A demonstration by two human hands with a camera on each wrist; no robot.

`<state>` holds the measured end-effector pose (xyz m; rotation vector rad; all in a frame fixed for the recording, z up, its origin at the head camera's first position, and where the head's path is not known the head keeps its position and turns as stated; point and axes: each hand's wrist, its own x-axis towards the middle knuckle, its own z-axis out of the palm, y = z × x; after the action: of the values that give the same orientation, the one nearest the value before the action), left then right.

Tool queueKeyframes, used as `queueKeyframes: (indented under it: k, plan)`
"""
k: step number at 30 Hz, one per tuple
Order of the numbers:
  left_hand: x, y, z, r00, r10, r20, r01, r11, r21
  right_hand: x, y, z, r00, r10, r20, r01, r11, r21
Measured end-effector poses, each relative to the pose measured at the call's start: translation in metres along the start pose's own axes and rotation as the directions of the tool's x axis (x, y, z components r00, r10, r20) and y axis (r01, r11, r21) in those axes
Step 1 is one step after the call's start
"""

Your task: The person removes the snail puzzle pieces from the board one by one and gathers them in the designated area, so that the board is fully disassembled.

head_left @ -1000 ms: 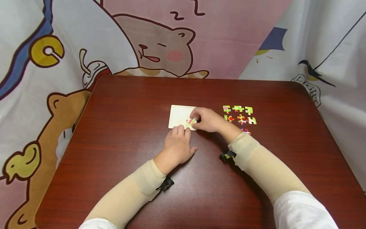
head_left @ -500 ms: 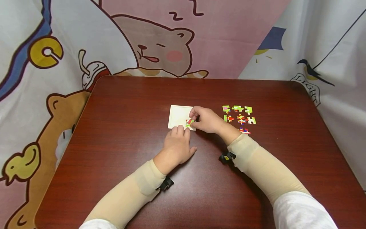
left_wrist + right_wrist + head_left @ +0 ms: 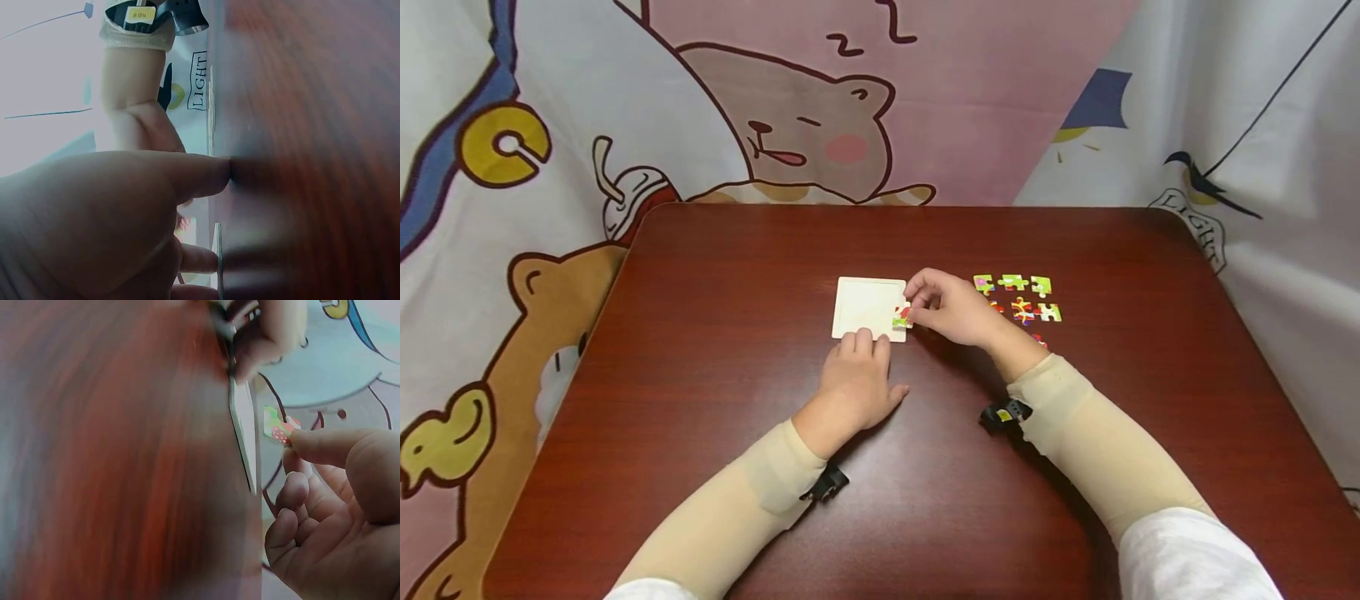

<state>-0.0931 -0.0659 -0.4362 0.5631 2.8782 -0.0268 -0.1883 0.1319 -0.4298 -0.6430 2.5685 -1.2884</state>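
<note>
A pale puzzle tray [image 3: 865, 304] lies near the middle of the table, its shallow recess showing. My left hand [image 3: 853, 379] rests at the tray's near edge with fingers extended; in the left wrist view, the thumb [image 3: 200, 175] meets the tabletop. At the tray's right side, my right hand [image 3: 955, 308] pinches a puzzle piece [image 3: 901, 317] between thumb and index finger. That piece [image 3: 278, 428], green and red with white dots, is held raised above the tray [image 3: 245, 437] in the right wrist view. The other right fingers are loosely curled.
Several loose puzzle pieces [image 3: 1022, 310] lie in rows to the right of the tray, some partly hidden by the right hand and wrist. The dark red-brown table [image 3: 715, 350] backs onto a cartoon-printed curtain [image 3: 970, 100].
My right hand has moved slightly right and up from the tray, with the puzzle piece still pinched. The left hand keeps its place at the tray's edge. The head view has shifted a little.
</note>
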Motion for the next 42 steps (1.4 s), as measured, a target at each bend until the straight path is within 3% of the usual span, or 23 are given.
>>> queueKeyframes:
  k: [11,17,27,32,42]
  plan:
    - [0.001,-0.007,0.001,0.999,-0.015,0.035,0.016,1.000,-0.020,-0.033,0.038,-0.051,0.989,0.146,-0.033,-0.144,0.987,0.065]
    - [0.001,-0.011,0.001,1.000,-0.003,0.028,0.004,1.000,-0.019,-0.068,0.070,-0.077,0.966,0.258,-0.018,-0.254,0.959,0.124]
    - [0.000,-0.022,0.004,1.000,0.020,0.017,-0.019,0.998,-0.053,-0.119,0.100,-0.122,0.925,0.379,0.023,-0.380,0.921,0.082]
    - [-0.002,-0.033,0.002,0.999,0.033,-0.001,-0.033,0.996,-0.080,-0.123,0.102,-0.126,0.925,0.379,0.007,-0.379,0.925,0.003]
    - [-0.014,-0.043,0.003,0.998,0.063,-0.031,-0.067,0.986,-0.155,-0.110,0.094,-0.111,0.948,0.314,-0.046,-0.318,0.940,-0.126]
